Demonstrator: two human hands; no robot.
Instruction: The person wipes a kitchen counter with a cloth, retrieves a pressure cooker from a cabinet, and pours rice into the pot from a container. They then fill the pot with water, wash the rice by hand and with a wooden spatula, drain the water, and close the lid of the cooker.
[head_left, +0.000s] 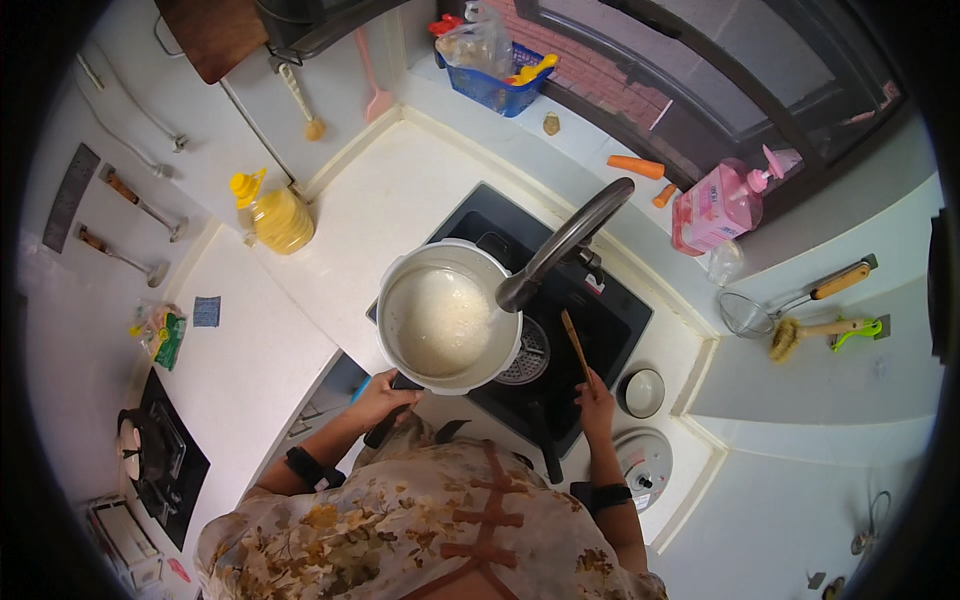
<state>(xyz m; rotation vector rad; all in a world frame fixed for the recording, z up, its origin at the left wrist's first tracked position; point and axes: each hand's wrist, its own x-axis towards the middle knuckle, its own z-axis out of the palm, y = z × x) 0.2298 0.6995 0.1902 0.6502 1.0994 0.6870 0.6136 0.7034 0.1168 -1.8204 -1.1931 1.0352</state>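
My left hand (379, 405) grips the dark handle of a metal pressure cooker pot (384, 319), whose lid is off. Inside it lies a whitish mass that looks like rice in cloudy water (446, 322). The pot is over the left part of a dark sink (630, 322), and the mouth of a curved dark faucet (559, 240) reaches its right rim. A slim wooden utensil (576, 341), perhaps a spatula, is held in my right hand (596, 409) above the sink. Near that hand a dark pan handle (547, 442) sticks out over the sink's front edge.
Right of the sink are a small bowl (643, 394) and a pot lid (645, 465). An oil jug (277, 217) stands on the left counter, with a gas stove (169, 457) beyond. The sill holds a blue basket (491, 90), carrot pieces (636, 166) and a pink pump bottle (716, 206).
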